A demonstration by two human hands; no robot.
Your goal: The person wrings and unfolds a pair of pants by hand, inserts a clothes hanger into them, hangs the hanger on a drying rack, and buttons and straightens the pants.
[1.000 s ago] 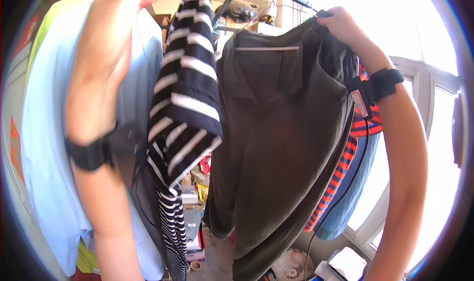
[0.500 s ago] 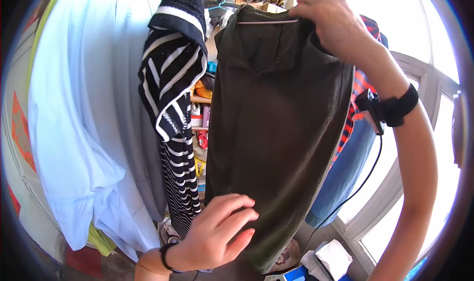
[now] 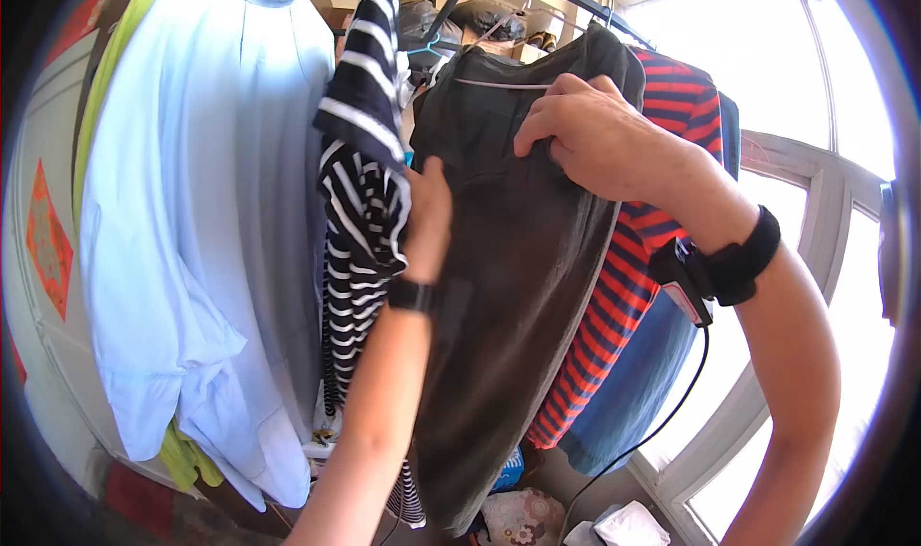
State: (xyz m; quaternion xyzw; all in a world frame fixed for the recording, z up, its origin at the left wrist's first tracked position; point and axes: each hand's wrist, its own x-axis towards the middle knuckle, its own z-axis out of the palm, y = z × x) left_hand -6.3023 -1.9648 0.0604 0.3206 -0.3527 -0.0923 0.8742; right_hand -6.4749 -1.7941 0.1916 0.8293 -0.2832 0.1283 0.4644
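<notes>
A pale blue shirt [image 3: 182, 239] fills the rack's left side. The dark shirt [image 3: 518, 287] hangs mid-rack between a striped top [image 3: 369, 191] and a red-striped one [image 3: 624, 306]. The right hand [image 3: 595, 138] pinches its chest fabric. The left hand [image 3: 430, 222] is edge-on against it, fingers hidden, so its grip can't be made out.

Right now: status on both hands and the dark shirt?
Right hand gripping dark shirt near its collar. Left hand flat against shirt's left edge, grip unclear. Shirt on hanger. Striped top crowds the left side.
</notes>
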